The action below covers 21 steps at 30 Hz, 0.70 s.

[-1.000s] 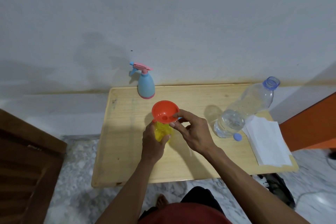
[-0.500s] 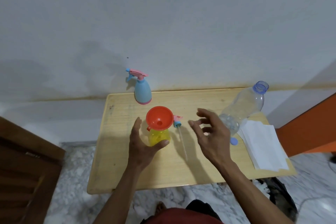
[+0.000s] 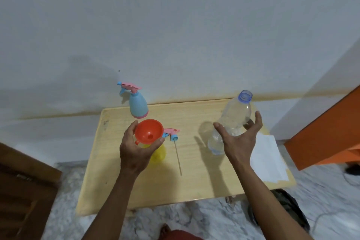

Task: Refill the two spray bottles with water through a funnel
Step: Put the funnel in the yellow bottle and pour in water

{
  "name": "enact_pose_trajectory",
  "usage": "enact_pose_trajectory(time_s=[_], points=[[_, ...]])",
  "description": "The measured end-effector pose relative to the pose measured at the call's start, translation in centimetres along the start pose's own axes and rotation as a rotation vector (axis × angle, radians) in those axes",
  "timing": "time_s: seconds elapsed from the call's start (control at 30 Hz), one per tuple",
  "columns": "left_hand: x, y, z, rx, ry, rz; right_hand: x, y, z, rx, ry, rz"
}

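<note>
A yellow spray bottle [image 3: 159,155] stands on the wooden table [image 3: 194,187] with an orange funnel [image 3: 149,131] in its neck. My left hand [image 3: 135,150] is wrapped around the bottle just under the funnel. The bottle's pink-and-blue spray head [image 3: 171,133] lies on the table to the right, its dip tube pointing toward me. A blue spray bottle [image 3: 138,108] with its head on stands at the back edge. A clear, uncapped water bottle [image 3: 234,117] stands on the right. My right hand [image 3: 238,142] is spread open right in front of it, thumb and fingers on either side.
A stack of white paper napkins [image 3: 266,159] lies at the table's right edge. An orange cabinet [image 3: 323,132] stands to the right and dark wooden furniture [image 3: 23,191] to the left. The wall runs directly behind the table. A dark bag [image 3: 284,208] lies on the marble floor.
My right hand let go of the funnel and moved right to the water bottle. My left hand released the yellow bottle briefly and closed on it again under the funnel.
</note>
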State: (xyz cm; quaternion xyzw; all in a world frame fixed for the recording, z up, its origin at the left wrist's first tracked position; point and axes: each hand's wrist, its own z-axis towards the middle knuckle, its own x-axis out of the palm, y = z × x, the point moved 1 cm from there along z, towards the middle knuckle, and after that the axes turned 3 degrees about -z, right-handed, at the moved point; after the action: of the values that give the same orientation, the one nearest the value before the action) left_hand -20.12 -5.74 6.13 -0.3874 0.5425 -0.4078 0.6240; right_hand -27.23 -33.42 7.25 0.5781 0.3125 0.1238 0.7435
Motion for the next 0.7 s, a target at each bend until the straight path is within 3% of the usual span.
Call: enact_pose_trajectory(time_s=[0.43,0.7], points=[[0.2,0.5,-0.4,-0.012,-0.025,0.026,2.0,-0.1,2.1,-0.062,0.002,0.051],[0.0,0.5,-0.4,-0.041,-0.022,-0.029,1.7,2.6,0.9,-0.293,0.073,0.045]])
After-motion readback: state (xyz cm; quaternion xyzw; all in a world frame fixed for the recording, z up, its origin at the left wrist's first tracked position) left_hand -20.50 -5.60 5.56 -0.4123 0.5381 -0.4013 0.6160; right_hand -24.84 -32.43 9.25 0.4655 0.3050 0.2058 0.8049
